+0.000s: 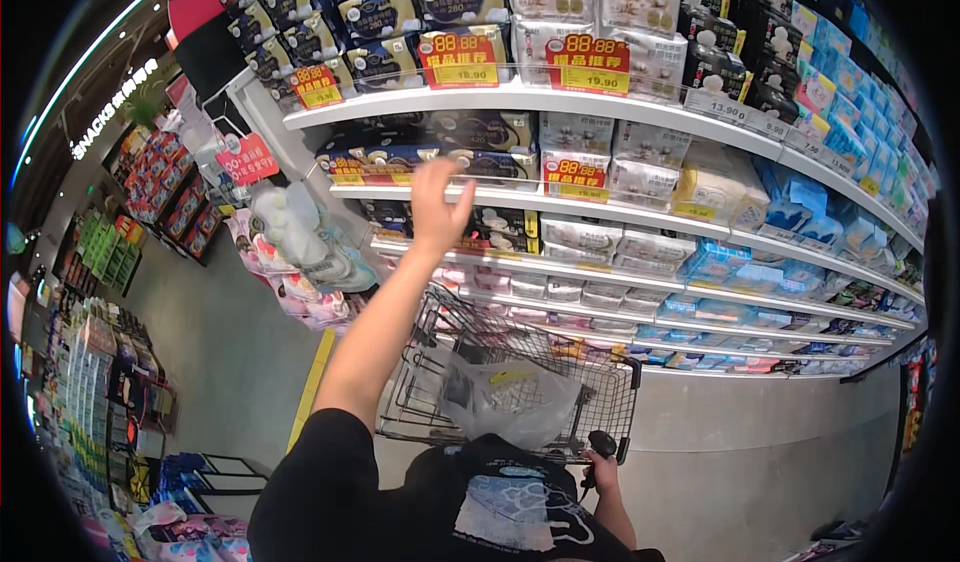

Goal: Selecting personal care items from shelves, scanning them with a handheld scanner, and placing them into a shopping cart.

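Note:
My left hand (440, 202) is raised to the second shelf, in front of dark blue and gold packs (485, 165). Its thumb stands apart from the fingers, and nothing shows in its grasp. Down at the right, my right hand (604, 470) is closed round the black handle (601, 446) of a shopping cart. The black wire cart (610, 394) stands between me and the shelves. Inside it lies a translucent plastic bag (530, 407); what the bag holds cannot be made out.
White shelves (640, 206) with price tags curve across the front, stacked with white packs (575, 232) and blue packs (720, 259). Hanging pouches (295, 232) fill the shelf end at left. Beyond the grey aisle floor (225, 307) stand more product displays (105, 372).

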A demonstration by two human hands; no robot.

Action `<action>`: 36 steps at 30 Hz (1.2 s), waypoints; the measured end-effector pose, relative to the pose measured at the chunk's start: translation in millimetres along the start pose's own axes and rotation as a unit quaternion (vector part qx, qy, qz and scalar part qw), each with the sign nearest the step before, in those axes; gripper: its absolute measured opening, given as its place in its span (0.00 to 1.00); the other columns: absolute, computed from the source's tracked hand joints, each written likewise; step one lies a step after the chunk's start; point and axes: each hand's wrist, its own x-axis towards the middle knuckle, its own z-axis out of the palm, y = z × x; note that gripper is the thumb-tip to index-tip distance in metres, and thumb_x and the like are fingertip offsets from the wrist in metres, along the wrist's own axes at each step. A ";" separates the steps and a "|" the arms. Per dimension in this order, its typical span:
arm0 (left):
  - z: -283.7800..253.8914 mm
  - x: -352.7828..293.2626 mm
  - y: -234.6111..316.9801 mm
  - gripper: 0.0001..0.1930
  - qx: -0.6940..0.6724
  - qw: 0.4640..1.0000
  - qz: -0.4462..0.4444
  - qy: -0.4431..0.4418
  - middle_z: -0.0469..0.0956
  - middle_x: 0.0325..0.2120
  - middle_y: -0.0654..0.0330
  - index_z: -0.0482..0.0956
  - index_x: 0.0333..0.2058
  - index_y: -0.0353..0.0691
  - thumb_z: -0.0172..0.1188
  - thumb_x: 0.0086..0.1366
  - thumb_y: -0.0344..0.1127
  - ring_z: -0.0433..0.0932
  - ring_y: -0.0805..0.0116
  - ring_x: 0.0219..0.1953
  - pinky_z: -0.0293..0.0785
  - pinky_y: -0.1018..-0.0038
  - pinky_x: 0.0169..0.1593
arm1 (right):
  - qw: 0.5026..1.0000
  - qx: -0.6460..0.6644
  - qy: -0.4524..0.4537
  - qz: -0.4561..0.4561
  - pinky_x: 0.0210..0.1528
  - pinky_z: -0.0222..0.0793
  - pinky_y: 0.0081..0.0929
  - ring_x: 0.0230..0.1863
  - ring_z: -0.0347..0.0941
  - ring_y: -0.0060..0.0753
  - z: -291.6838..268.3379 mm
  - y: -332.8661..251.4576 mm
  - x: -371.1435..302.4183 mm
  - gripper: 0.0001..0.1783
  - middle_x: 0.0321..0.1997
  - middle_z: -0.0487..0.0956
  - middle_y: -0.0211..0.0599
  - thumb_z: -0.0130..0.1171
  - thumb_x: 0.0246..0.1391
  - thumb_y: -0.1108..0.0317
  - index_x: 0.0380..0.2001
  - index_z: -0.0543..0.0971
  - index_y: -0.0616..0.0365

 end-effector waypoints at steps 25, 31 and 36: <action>-8.1 13.0 -54.2 0.31 0.101 0.994 0.026 -0.042 0.68 0.47 0.54 0.69 0.40 0.41 0.77 0.36 0.36 0.65 0.49 0.56 0.54 0.48 0.63 | 0.991 0.023 0.124 -0.036 0.17 0.62 0.22 0.13 0.69 0.24 6.0 -3.4 -50.3 0.11 0.18 0.75 0.32 0.61 0.50 0.66 0.31 0.81 0.64; -10.4 3.3 -40.1 0.43 0.175 0.980 0.020 -0.090 0.62 0.55 0.56 0.69 0.55 0.56 0.76 0.35 0.34 0.59 0.52 0.61 0.51 0.44 0.64 | 0.992 -0.013 0.118 -0.048 0.17 0.62 0.22 0.13 0.67 0.22 2.9 -14.0 -58.4 0.09 0.18 0.75 0.31 0.60 0.51 0.67 0.30 0.81 0.63; -11.1 1.8 -33.1 0.39 0.113 0.981 0.096 -0.128 0.63 0.58 0.57 0.70 0.52 0.47 0.74 0.36 0.37 0.57 0.52 0.63 0.52 0.47 0.65 | 0.991 -0.053 0.082 -0.088 0.18 0.60 0.20 0.15 0.67 0.21 17.3 -48.5 -48.9 0.09 0.17 0.72 0.27 0.59 0.53 0.67 0.32 0.80 0.63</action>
